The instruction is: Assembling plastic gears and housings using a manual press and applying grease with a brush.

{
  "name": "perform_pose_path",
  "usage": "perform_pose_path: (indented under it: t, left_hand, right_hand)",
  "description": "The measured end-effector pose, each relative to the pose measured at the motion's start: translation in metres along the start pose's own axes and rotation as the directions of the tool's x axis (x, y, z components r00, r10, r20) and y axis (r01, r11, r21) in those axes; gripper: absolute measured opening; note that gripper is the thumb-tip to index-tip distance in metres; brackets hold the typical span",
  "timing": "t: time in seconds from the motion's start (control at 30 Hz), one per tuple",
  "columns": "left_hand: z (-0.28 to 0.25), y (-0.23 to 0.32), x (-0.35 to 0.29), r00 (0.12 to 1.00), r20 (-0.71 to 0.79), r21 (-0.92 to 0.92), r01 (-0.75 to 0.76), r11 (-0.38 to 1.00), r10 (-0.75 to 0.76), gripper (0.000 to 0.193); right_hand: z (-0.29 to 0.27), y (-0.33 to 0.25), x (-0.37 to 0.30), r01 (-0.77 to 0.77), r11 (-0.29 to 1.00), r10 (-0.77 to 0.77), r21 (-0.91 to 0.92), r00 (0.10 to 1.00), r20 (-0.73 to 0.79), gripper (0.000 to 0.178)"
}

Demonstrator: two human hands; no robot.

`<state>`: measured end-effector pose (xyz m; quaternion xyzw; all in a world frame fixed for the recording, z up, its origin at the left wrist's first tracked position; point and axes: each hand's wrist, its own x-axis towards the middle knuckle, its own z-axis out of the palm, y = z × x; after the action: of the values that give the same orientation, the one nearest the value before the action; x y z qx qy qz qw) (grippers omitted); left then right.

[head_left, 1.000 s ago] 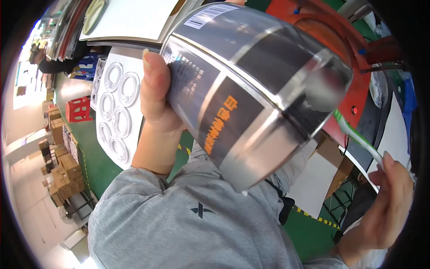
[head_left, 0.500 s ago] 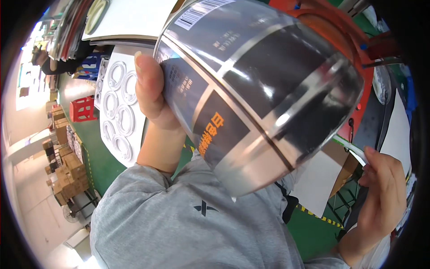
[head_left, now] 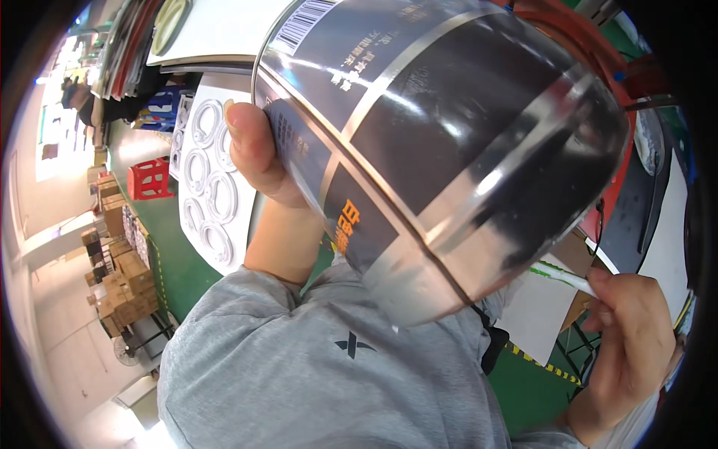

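Observation:
A large, shiny metal can [head_left: 449, 142] with grey and black printed panels fills the upper middle, tilted. My left hand [head_left: 258, 153] grips it at the left, the thumb along its side and the other fingers hidden behind it. At the lower right, my right hand [head_left: 632, 322] pinches a slim white-and-green stick [head_left: 562, 277], somewhat like a toothbrush handle. Its far end lies near the can's lower right edge; I cannot tell whether it touches.
Several white rings [head_left: 221, 196] lie on a white table at the left. Beyond are a red stool [head_left: 149, 178] and stacked cardboard boxes [head_left: 127, 278]. Red equipment [head_left: 615, 206] stands behind the can on the right, beside a dark surface [head_left: 636, 224]. A person [head_left: 93, 105] is far left.
The can has turned slightly and its lower end has shifted a little right. My right hand has moved slightly down and left with the stick, more of which now shows.

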<state>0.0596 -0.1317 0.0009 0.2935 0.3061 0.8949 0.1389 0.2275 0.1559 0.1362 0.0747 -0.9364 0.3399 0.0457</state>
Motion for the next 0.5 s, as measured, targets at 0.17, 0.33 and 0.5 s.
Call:
perform_pose_path:
  t: [0.17, 0.33, 0.5]
  left_hand:
    - [-0.002, -0.005, 0.003, 1.000, 0.023, -0.078, -0.016, 0.997, 0.018, 0.087]
    - [-0.004, -0.003, -0.004, 0.997, -0.069, 0.032, -0.036, 0.999, 0.038, 0.087]
    - [-0.004, -0.011, 0.006, 1.000, 0.024, -0.098, -0.013, 0.995, 0.015, 0.093]
  right_hand:
    - [0.008, 0.009, -0.005, -0.145, 0.952, 0.133, 0.271, 0.989, 0.061, 0.019]
    - [0.022, 0.019, -0.010, -0.303, 0.805, 0.268, 0.511, 0.953, 0.142, 0.022]
    - [0.035, 0.037, -0.027, -0.366, 0.501, 0.399, 0.785, 0.902, 0.166, 0.026]
